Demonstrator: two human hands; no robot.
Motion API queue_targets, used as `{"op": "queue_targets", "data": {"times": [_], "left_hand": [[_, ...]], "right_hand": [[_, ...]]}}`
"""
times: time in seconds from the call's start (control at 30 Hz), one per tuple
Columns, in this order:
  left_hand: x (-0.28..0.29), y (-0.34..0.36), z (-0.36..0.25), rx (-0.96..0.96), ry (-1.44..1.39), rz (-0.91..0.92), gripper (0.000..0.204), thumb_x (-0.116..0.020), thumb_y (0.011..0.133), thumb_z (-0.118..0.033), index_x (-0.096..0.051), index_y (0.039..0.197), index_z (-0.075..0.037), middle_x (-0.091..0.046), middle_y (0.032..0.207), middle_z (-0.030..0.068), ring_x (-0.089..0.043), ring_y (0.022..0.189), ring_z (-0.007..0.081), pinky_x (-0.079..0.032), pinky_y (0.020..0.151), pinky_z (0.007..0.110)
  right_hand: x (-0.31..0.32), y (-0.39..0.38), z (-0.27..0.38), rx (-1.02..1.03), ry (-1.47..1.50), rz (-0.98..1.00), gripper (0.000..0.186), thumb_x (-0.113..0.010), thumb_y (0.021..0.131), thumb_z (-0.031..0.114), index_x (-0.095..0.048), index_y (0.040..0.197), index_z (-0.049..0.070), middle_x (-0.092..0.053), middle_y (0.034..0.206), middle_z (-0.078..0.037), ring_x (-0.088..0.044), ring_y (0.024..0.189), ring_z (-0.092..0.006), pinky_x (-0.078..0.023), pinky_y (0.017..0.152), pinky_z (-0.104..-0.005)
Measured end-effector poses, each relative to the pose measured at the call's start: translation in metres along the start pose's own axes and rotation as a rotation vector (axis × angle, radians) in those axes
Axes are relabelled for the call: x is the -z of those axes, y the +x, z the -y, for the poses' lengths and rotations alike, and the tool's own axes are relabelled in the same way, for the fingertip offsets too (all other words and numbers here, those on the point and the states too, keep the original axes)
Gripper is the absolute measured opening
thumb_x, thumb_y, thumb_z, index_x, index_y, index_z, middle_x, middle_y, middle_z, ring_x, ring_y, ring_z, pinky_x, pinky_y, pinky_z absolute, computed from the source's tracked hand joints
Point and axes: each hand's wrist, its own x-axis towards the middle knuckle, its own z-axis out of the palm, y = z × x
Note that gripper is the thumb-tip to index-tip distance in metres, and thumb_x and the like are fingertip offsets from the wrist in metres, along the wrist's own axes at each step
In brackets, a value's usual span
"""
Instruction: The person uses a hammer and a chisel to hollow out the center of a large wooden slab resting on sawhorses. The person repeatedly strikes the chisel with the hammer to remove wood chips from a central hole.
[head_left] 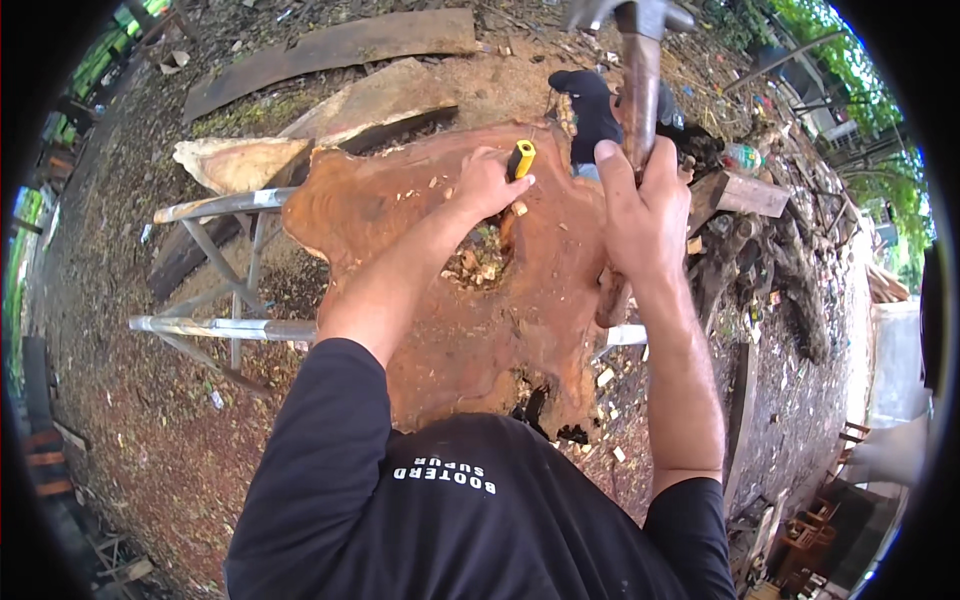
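from the head cam, looking down: got the left grip [487, 185] closed around a stubby yellow-and-black handle [521, 160], held roughly upright over the wood; can't tell about its lower end. got the right grip [650, 215] wrapped around a steel-headed hammer with a worn brown handle [642, 95], held head-up, well apart from the yellow one. working over a big, irregular reddish-brown wooden slab [560, 265], lying across a grey tubular metal stand [225, 328]. can spot pale wood chips [487, 272] in a rough hollow [484, 240] just below the left grip. can also see a person in dark clothing [597, 115] by the far edge, plus a squared brown wooden block [752, 195] off right.
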Motion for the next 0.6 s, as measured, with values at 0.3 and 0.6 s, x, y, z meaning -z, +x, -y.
{"op": "queue_targets", "data": {"times": [0.3, 0.6], "left_hand": [[-0.012, 0.006, -0.013, -0.044, -0.023, -0.071, 0.046, -0.072, 0.083, -0.048, -0.069, 0.110, -0.011, -0.068, 0.117, 0.0139, -0.054, 0.123, 0.0349, -0.039, 0.108, 0.050], [-0.017, 0.004, -0.010, -0.054, 0.012, -0.096, 0.044, -0.074, 0.082, -0.045, -0.069, 0.107, -0.009, -0.069, 0.115, 0.0154, -0.056, 0.121, 0.0359, -0.040, 0.108, 0.048]], "right_hand": [[-0.041, -0.008, -0.079, -0.242, -0.393, 0.416, 0.061, -0.062, 0.092, 0.042, -0.054, 0.133, -0.003, -0.069, 0.100, -0.034, -0.066, 0.100, -0.0513, -0.048, 0.097, -0.0529], [-0.053, -0.028, -0.089, -0.164, -0.366, 0.287, 0.051, -0.060, 0.093, 0.041, -0.056, 0.104, -0.008, -0.067, 0.087, -0.038, -0.068, 0.087, -0.0527, -0.054, 0.083, -0.0555]]}}
